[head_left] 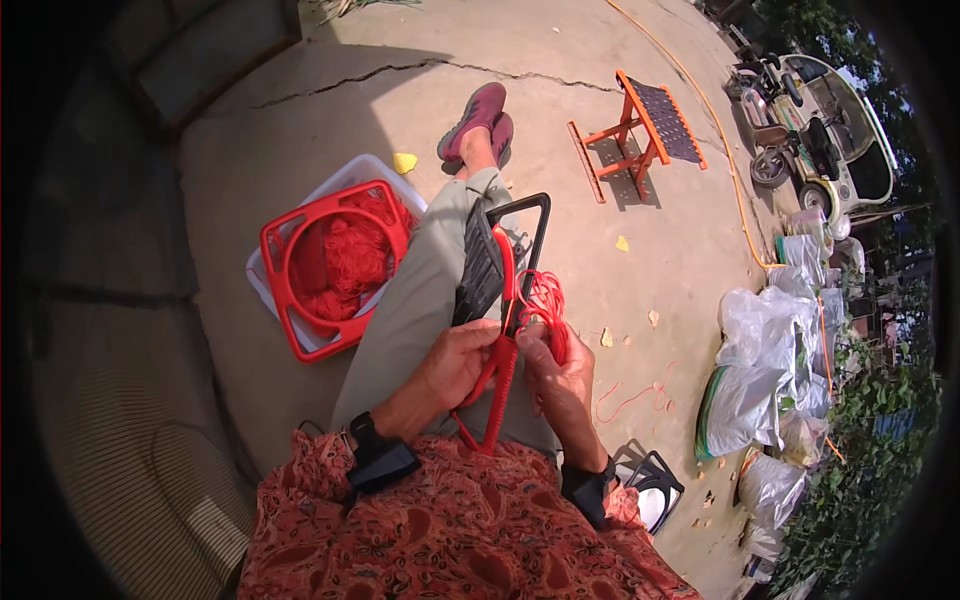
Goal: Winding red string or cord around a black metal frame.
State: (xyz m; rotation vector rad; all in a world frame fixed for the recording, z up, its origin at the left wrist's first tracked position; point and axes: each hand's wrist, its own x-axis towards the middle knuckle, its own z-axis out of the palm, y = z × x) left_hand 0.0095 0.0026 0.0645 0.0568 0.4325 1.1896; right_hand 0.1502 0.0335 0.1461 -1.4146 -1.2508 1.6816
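Observation:
A black frame (545, 218) rests across my lap, with a dark slatted or woven panel (482, 265) beside it. Red cord is wound tightly round its near bar (501, 405). My left hand (462, 360) is closed at the left of this bar, its fingertips at the red winding and partly hidden. On the other side, my right hand (563, 378) is closed round a looped bundle of red cord (546, 300), with the thumb close to the bar. Loops of the bundle stick out above the right fingers.
A white tub (368, 168) with a red plastic frame (283, 290) and red cord (350, 250) stands left of my legs. Ahead is an orange folding stool (668, 125) with dark webbing. Filled bags (745, 400) and a three-wheeled vehicle (835, 150) line the right. Loose cord (635, 400) lies on the concrete.

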